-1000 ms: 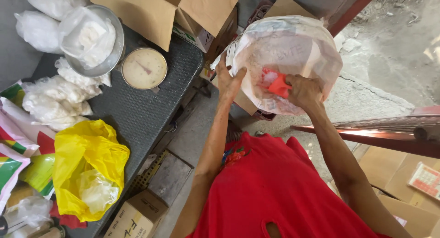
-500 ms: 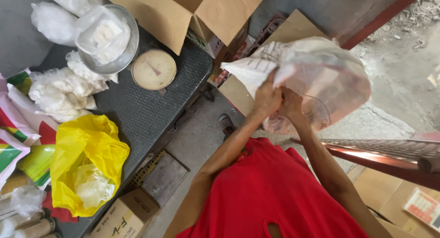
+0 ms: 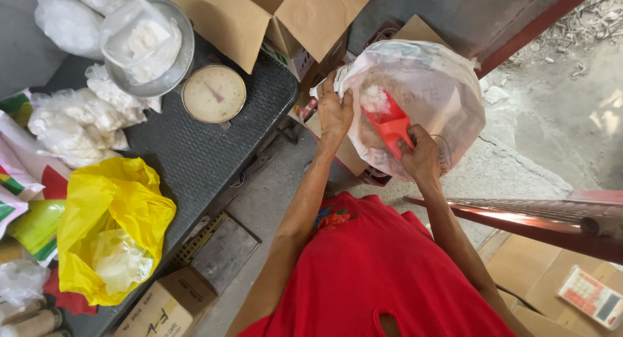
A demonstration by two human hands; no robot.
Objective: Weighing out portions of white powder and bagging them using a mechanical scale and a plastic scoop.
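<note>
Nearest the camera is the person's red shirt (image 3: 383, 272), from which both forearms reach up to a large translucent white sack (image 3: 428, 97) standing open beyond a gap of concrete floor (image 3: 272, 194). The right hand (image 3: 422, 156) is closed around the handle of a red plastic scoop (image 3: 388, 123), whose blade is inside the sack's mouth and carries a heap of white granular stuff. The left hand (image 3: 334, 110) is closed on the sack's rim, pinching its left edge and holding the mouth open. To the left, on a dark ribbed bench (image 3: 195, 155), lies a crumpled yellow plastic bag (image 3: 110, 213) with a small clear bag of white stuff inside it. Farther along the bench sit several filled clear bags (image 3: 71, 123), then a dial scale (image 3: 214, 93) whose metal pan (image 3: 172, 71) holds another filled clear bag. Behind the scale stands an open cardboard box (image 3: 259, 19). At the lower right a calculator (image 3: 592, 297) rests on flat cardboard.
</note>
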